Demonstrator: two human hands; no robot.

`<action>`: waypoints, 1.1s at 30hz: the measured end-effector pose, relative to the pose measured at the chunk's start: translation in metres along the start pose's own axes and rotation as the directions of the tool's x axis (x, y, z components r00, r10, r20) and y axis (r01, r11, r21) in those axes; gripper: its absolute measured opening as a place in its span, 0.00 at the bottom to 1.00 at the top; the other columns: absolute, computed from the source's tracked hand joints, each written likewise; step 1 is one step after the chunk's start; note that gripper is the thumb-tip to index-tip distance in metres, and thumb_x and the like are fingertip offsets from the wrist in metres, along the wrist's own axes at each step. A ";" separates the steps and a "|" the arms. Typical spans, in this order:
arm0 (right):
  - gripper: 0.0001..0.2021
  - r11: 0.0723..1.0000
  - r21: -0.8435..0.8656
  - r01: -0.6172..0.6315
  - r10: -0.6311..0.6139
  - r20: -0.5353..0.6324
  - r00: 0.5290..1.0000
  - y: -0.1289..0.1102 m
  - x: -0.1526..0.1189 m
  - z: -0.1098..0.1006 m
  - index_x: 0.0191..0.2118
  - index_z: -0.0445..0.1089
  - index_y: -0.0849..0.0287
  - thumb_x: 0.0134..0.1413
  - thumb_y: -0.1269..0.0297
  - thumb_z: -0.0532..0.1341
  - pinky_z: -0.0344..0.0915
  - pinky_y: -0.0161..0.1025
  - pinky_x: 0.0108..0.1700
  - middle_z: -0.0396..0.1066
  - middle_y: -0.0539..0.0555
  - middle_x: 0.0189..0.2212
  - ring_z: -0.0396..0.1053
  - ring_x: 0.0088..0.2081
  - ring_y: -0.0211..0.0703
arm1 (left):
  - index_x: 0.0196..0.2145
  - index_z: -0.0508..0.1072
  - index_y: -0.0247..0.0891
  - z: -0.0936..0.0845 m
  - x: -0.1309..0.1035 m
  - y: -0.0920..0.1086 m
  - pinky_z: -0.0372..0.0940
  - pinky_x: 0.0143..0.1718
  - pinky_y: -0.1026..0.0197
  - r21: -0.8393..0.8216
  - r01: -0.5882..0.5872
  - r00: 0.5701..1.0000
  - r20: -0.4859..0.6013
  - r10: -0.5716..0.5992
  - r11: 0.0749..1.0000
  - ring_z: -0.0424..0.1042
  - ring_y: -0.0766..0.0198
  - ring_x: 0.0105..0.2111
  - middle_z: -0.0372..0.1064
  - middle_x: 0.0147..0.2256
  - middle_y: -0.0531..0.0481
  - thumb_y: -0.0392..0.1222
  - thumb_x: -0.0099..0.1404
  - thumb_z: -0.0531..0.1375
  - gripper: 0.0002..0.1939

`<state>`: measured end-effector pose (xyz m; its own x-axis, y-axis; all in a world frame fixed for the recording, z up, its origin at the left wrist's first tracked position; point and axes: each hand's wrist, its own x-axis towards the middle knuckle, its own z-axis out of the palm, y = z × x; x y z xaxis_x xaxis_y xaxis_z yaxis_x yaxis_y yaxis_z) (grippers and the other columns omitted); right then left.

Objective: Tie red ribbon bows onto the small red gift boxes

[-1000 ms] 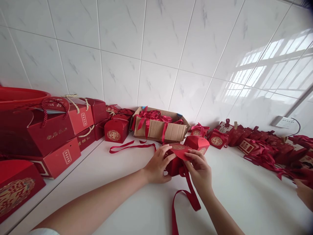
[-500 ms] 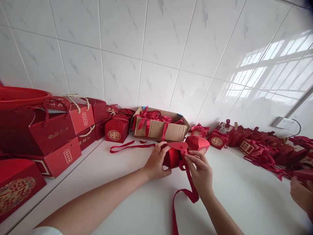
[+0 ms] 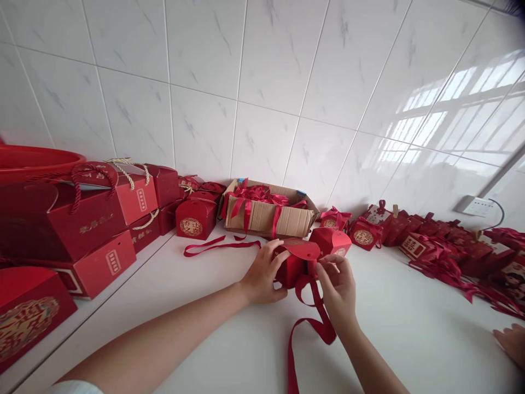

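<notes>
In the middle of the white table my left hand (image 3: 264, 273) grips a small red gift box (image 3: 291, 269) from its left side, thumb at the near face and fingers over the top. The box's rounded flap (image 3: 302, 250) stands partly raised and has a small hole near its edge. My right hand (image 3: 338, 282) pinches a red ribbon (image 3: 322, 323) close to the box's right side. The ribbon makes a loop below the flap, then trails down the table toward me. Another red gift box (image 3: 331, 241) stands just behind.
A cardboard box (image 3: 262, 216) full of red ribbons stands by the wall. Large red boxes (image 3: 94, 219) are stacked at left near a red basin (image 3: 39, 158). Several small decorated boxes (image 3: 447, 235) line the right. Another person's hand (image 3: 512, 342) shows at the right edge.
The ribbon loop beneath the flap has grown larger, and the box has tipped slightly. The other person's hand at right has moved down, away from the boxes.
</notes>
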<state>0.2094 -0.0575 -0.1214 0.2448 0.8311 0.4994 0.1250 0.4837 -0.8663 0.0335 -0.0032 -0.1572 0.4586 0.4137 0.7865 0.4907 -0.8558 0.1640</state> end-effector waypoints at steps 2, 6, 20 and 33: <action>0.06 1.000 -0.006 -0.017 0.017 -0.011 1.000 -0.001 0.001 -0.001 0.35 0.61 0.54 0.53 0.61 0.58 0.62 0.38 0.35 0.65 0.49 0.32 0.64 0.34 0.40 | 0.57 0.48 0.42 0.000 0.000 0.000 0.56 0.52 0.37 -0.018 0.029 1.000 0.007 -0.029 0.999 0.50 0.40 0.57 0.42 0.57 0.36 0.33 0.44 0.61 0.43; 0.06 0.990 -0.118 -0.076 0.063 -0.103 0.993 0.002 0.008 -0.006 0.33 0.64 0.55 0.52 0.63 0.52 0.58 0.38 0.37 0.64 0.50 0.32 0.61 0.35 0.41 | 0.58 0.49 0.43 -0.001 0.002 -0.003 0.59 0.51 0.41 -0.117 0.221 0.974 -0.028 -0.226 0.968 0.54 0.43 0.55 0.44 0.56 0.38 0.35 0.45 0.62 0.44; 0.21 0.902 -0.033 -0.430 0.416 0.334 0.846 0.013 0.004 0.003 0.50 0.61 0.51 0.54 0.47 0.55 0.62 0.43 0.45 0.70 0.55 0.43 0.68 0.45 0.47 | 0.58 0.50 0.45 0.004 0.005 -0.021 0.57 0.53 0.42 -0.402 0.578 0.729 -0.137 -0.671 0.710 0.55 0.46 0.55 0.50 0.51 0.41 0.37 0.47 0.66 0.43; 0.12 0.975 -0.222 -0.018 0.019 0.001 1.000 0.018 0.002 0.003 0.41 0.64 0.54 0.59 0.53 0.53 0.63 0.42 0.39 0.67 0.54 0.41 0.65 0.40 0.44 | 0.60 0.48 0.43 0.001 0.005 -0.009 0.58 0.53 0.45 -0.262 0.424 0.876 -0.124 -0.466 0.867 0.54 0.48 0.55 0.49 0.53 0.40 0.44 0.50 0.66 0.45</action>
<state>0.2095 -0.0462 -0.1361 0.2462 0.8405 0.4826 0.3311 0.3951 -0.8569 0.0319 0.0069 -0.1556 0.0810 0.7229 0.6861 0.4258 -0.6475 0.6320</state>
